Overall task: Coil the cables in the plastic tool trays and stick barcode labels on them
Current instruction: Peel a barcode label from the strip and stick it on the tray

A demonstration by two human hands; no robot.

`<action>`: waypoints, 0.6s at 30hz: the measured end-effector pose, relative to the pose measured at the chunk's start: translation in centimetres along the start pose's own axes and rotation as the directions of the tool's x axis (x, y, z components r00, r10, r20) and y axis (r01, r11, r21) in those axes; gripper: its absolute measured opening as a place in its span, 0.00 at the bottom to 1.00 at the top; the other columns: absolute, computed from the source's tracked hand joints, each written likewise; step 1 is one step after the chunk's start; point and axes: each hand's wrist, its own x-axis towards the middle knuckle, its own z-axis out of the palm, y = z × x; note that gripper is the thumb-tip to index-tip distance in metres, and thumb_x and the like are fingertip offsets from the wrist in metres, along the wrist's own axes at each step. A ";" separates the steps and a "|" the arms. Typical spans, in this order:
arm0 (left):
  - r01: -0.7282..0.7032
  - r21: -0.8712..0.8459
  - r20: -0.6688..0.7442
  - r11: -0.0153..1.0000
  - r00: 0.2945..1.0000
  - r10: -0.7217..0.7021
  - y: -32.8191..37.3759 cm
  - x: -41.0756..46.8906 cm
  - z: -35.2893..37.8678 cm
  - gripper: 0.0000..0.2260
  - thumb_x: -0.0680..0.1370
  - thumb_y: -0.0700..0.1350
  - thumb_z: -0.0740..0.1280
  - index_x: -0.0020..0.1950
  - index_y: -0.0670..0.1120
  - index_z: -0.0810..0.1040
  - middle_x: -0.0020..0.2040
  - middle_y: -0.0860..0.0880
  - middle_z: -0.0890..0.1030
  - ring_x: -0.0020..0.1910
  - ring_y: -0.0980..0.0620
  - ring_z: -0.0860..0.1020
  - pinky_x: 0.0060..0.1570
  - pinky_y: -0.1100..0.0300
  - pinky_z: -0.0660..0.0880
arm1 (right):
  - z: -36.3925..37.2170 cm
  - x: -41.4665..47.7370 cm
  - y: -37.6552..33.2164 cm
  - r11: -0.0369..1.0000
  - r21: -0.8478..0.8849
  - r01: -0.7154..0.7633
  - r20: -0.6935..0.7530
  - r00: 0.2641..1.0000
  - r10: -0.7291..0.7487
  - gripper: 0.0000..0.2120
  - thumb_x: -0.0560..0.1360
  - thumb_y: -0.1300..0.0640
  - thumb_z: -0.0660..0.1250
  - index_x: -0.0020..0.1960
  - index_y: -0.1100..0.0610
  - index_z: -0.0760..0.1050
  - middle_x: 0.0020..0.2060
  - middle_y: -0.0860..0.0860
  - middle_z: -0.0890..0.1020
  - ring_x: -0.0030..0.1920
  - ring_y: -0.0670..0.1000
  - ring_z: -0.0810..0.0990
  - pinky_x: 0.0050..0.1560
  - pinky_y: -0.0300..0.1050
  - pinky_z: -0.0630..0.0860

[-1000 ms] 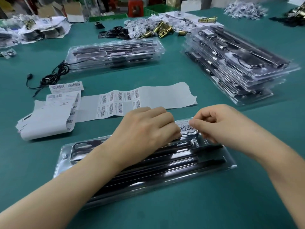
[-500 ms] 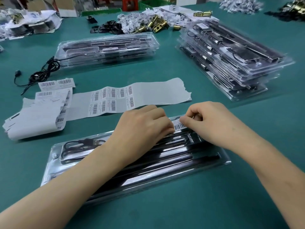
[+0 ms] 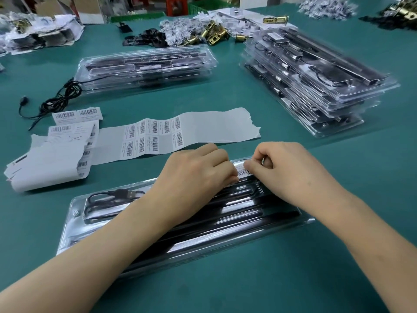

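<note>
A clear plastic tool tray (image 3: 282,224) with long black parts lies in front of me on the green table. A coiled black USB cable (image 3: 108,199) sits in its left compartment. A white barcode label (image 3: 243,172) lies on the tray's far edge, between my hands. My left hand (image 3: 198,175) has its fingers curled down on the label's left end. My right hand (image 3: 291,170) pinches the label's right end with curled fingers. Most of the label is hidden under the fingers.
A label backing strip (image 3: 203,129) with several barcodes lies beyond the tray, with more label sheets (image 3: 52,161) at the left. A loose black cable (image 3: 58,100) trails from a tray stack (image 3: 146,66) behind. A taller tray stack (image 3: 316,80) stands at the right. Brass hardware (image 3: 212,35) lies further back.
Both hands have stayed at the label on the tray's far edge and drawn a little closer together, so less of the label shows. The view has shifted slightly.
</note>
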 end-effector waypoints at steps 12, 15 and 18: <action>0.052 -0.143 0.417 0.988 0.909 0.013 -0.2 -1.8 -2.3 0.28 0.84 0.63 0.46 0.78 0.52 0.69 0.78 0.56 0.68 0.78 0.55 0.64 0.75 0.52 0.65 | 0.3 -4.3 -0.8 0.914 -0.268 0.304 -0.160 0.922 -0.353 0.13 0.80 0.49 0.68 0.61 0.53 0.81 0.60 0.47 0.82 0.67 0.54 0.77 0.64 0.56 0.71; 0.097 -0.097 0.515 0.991 0.856 -0.033 -0.2 -2.4 -2.5 0.32 0.81 0.66 0.37 0.82 0.58 0.57 0.82 0.62 0.55 0.82 0.59 0.52 0.78 0.54 0.57 | 1.0 -6.2 0.0 0.914 -0.271 0.303 -0.012 0.948 -0.318 0.25 0.83 0.40 0.52 0.72 0.50 0.76 0.73 0.43 0.75 0.78 0.47 0.66 0.76 0.63 0.62; 0.135 -0.068 0.474 0.988 0.876 -0.087 -0.7 -2.3 -3.2 0.30 0.81 0.67 0.38 0.78 0.63 0.65 0.79 0.64 0.63 0.81 0.58 0.57 0.75 0.52 0.62 | 0.1 -6.5 1.1 0.928 -0.298 0.226 0.010 0.972 -0.233 0.29 0.82 0.37 0.45 0.76 0.45 0.71 0.76 0.41 0.70 0.81 0.45 0.57 0.79 0.63 0.55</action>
